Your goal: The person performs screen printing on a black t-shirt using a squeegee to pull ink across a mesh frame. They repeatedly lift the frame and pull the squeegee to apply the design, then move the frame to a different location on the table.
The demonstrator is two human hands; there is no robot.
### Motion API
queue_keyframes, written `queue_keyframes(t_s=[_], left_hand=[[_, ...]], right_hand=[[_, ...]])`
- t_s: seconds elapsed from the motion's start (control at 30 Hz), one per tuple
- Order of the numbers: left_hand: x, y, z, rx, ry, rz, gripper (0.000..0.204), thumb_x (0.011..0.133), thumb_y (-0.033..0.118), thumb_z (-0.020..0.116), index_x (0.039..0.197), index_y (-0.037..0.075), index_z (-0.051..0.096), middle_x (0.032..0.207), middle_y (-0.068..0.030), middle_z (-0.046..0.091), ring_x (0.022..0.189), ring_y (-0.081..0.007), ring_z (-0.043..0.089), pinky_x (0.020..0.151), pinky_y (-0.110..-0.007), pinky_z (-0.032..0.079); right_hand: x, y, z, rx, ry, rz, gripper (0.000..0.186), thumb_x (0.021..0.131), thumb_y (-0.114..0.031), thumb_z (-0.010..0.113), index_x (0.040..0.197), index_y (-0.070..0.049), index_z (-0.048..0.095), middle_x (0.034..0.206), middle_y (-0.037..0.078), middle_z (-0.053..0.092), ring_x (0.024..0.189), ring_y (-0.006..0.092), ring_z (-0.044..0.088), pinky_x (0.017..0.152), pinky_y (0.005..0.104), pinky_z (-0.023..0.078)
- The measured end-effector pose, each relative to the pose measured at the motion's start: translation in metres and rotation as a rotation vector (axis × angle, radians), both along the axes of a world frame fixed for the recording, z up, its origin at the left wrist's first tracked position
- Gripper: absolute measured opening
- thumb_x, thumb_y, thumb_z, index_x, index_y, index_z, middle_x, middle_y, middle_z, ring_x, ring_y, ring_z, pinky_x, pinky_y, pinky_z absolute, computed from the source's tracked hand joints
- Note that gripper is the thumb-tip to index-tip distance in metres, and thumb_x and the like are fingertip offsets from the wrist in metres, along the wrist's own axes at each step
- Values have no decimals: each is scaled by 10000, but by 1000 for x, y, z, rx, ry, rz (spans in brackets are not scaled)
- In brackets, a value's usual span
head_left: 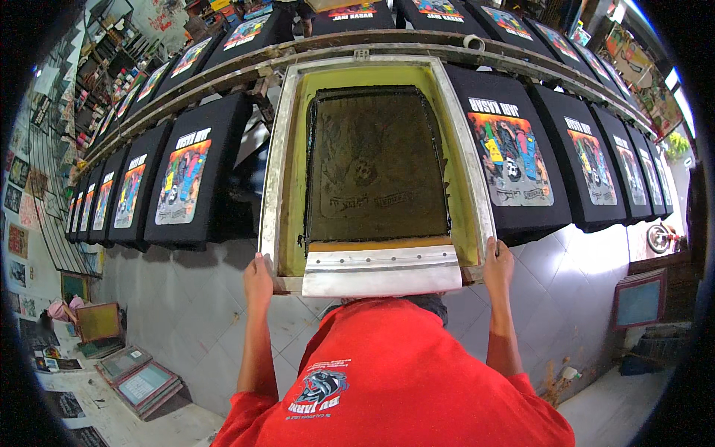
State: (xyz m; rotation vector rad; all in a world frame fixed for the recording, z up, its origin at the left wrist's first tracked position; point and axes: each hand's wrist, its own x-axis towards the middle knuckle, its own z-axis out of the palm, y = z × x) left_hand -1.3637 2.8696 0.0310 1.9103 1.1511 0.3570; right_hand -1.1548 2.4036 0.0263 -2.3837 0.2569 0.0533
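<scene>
My left hand (258, 276) is closed round the left side of a metal-framed printing screen (286, 97), near its near corner. My right hand (497, 262) grips the right side at the same height. Inside the frame a yellow-green mesh carries a dark ink-covered field (376, 156) with a faint picture. A wide squeegee with a silver, bolted holder (381, 277) lies across the near end of the screen, between my hands; neither hand is seen touching it.
Black T-shirts on boards (186, 141) with colourful prints flank the screen and line a wooden rail (536, 61) behind it. Spare screens (145, 384) lie low at left; another (639, 298) stands at right. A tiled floor (558, 283) shows below. Papers (18, 238) hang at far left.
</scene>
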Motion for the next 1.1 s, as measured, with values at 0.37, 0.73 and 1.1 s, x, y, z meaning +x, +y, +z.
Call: queue_keyframes(t_s=[0.37, 0.73, 1.1], left_hand=[[3, 67, -11, 51, 2, -62, 533, 1001, 394, 399, 1026, -69, 662, 944, -233, 680, 903, -353, 638, 802, -411, 458], [12, 69, -39, 24, -13, -76, 540, 1013, 379, 382, 965, -94, 638, 901, -225, 672, 840, -330, 623, 778, -413, 451], [18, 69, -61, -79, -41, 12, 526, 987, 432, 443, 1006, -43, 668, 925, -166, 674, 859, -253, 616, 783, -371, 454]], right_hand=[[-2, 67, -2, -86, -38, -12, 581, 958, -459, 487, 1131, 77, 627, 1091, 301, 638, 1060, 443, 599, 918, 465, 454], [-6, 70, -16, -50, -115, -75, 551, 954, -469, 476, 1037, 47, 652, 961, 294, 656, 960, 447, 625, 839, 482, 464], [0, 73, -38, 47, -73, -108, 503, 964, -431, 497, 1070, 32, 663, 1033, 262, 666, 1004, 422, 625, 880, 437, 470]])
